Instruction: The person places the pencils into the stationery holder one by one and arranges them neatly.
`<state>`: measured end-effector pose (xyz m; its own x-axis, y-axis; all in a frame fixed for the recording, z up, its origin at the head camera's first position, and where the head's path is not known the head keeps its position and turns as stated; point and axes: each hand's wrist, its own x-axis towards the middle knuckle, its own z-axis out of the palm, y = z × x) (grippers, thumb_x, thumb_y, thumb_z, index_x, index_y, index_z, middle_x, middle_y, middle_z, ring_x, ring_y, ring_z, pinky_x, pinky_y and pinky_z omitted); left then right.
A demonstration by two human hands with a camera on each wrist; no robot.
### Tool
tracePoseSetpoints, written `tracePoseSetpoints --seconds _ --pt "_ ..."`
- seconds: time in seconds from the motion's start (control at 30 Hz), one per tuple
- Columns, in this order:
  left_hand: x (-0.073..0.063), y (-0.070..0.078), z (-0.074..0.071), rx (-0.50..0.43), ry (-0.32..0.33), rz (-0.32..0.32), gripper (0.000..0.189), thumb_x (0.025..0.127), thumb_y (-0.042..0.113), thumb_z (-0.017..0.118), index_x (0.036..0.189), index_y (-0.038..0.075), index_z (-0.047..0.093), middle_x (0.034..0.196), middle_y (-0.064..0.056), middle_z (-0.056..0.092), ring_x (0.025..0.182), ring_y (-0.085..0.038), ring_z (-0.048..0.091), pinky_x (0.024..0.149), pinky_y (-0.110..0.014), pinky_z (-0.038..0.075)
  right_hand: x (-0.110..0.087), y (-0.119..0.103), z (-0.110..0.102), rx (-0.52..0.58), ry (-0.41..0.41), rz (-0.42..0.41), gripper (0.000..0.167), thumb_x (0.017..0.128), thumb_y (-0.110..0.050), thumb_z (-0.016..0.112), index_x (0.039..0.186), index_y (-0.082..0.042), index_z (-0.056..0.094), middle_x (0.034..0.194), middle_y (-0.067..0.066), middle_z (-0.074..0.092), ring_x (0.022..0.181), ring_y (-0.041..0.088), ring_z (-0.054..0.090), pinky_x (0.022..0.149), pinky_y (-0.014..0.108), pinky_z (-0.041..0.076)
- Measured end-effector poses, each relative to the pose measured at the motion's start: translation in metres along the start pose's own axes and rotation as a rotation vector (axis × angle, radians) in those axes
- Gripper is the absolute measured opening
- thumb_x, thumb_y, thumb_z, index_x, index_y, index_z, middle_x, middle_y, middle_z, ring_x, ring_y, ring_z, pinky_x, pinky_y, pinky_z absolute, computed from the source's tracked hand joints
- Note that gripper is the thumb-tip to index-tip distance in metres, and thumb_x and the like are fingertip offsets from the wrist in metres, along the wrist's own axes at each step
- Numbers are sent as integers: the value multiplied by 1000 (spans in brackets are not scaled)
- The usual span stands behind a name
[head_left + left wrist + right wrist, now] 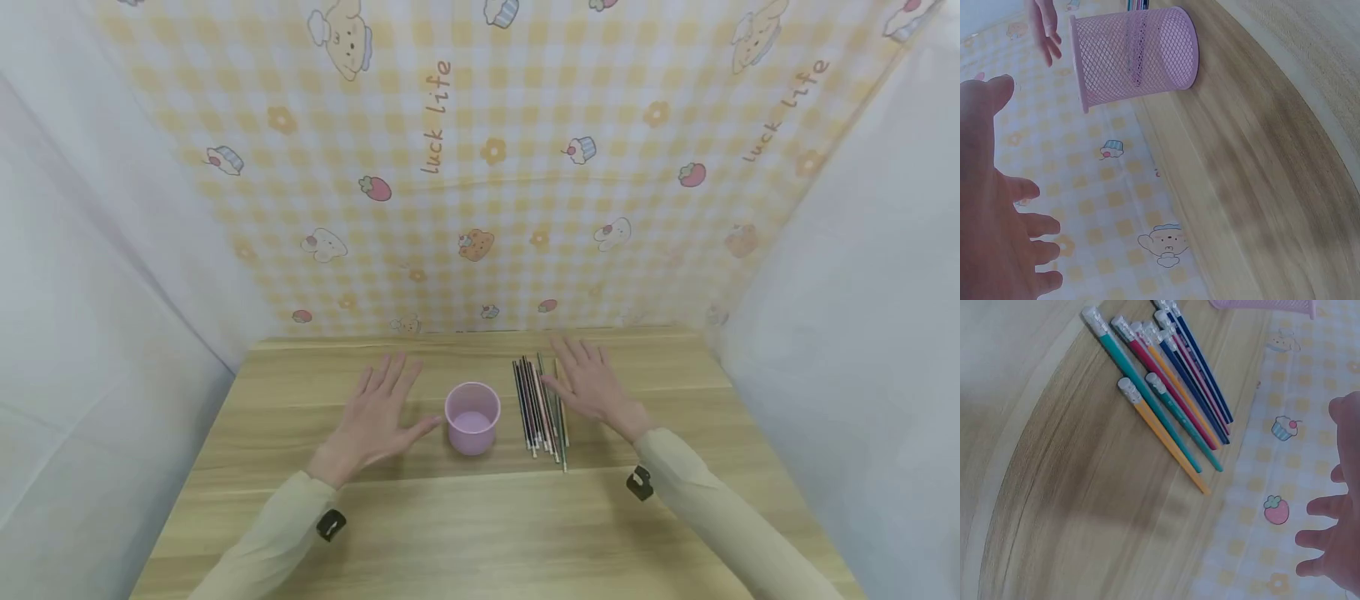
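A pink mesh pencil cup [472, 432] stands upright on the wooden table, and no pencil shows inside it. To its left hovers my left hand [372, 419], fingers spread, its thumb close to the cup's rim. Several pencils [534, 408] lie side by side to the right of the cup. In the right wrist view the pencils [1175, 384] are green, yellow, red and blue, with white erasers in metal ferrules. Above the right side of this bunch is my right hand [592, 385], its fingers straight and holding nothing. The left wrist view shows the cup [1135, 56] beyond my left thumb.
The wooden table [480, 533] reaches back to a yellow-and-white checked cloth [480, 192] with cartoon prints. Pale sheets [97, 292] hang at both sides. A small black device [332, 525] sits at my left wrist, another [640, 483] at my right.
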<state>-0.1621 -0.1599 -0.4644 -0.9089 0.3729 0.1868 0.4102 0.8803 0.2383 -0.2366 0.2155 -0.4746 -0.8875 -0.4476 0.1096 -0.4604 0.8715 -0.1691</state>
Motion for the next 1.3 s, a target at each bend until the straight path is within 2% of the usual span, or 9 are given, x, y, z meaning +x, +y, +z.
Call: tracePoseSetpoints --seconds 0.27,0.47,0.63,0.83,1.0,1.13,1.3 --pt "-2 -5 8 -28 9 -13 94 93 67 55 160 8 26 166 -22 19 153 -45 19 126 -63 16 4 8 11 28 -5 28 74 104 -43 51 161 -6 21 162 26 30 142 55 34 117 75 23" --pt "-5 -5 18 -86 13 -28 92 93 63 57 160 8 26 164 -25 23 152 -47 20 123 -65 20 6 15 20 44 -29 63 74 106 -49 43 161 -6 19 162 27 30 144 53 33 118 73 24" --pt "-9 -3 25 -144 29 -69 92 93 63 58 160 8 27 164 -24 26 151 -47 25 123 -64 23 9 20 28 73 -32 91 73 107 -49 40 161 -4 19 160 29 31 144 52 33 119 71 24" --pt "-13 0 36 -286 32 -105 92 93 60 62 159 7 27 164 -20 29 151 -46 26 121 -65 26 12 23 36 121 -29 98 69 107 -38 45 157 4 24 155 34 35 141 53 37 119 68 28" --pt "-12 9 49 -418 25 -131 93 91 60 65 158 6 29 163 -18 33 151 -41 31 122 -61 28 14 28 43 196 -54 162 64 108 -29 46 156 7 24 154 37 35 142 54 35 120 65 28" --pt "-8 18 60 -499 51 -147 94 90 58 68 158 5 30 163 -17 35 150 -38 34 123 -58 29 18 31 43 247 -53 210 62 107 -25 45 156 7 24 153 38 35 141 54 36 119 65 31" --pt "-5 30 70 -590 105 -126 92 89 51 73 157 3 32 161 -18 36 148 -39 36 121 -59 32 26 30 42 287 -45 225 62 105 -21 49 155 8 26 152 39 36 140 55 36 118 66 32"
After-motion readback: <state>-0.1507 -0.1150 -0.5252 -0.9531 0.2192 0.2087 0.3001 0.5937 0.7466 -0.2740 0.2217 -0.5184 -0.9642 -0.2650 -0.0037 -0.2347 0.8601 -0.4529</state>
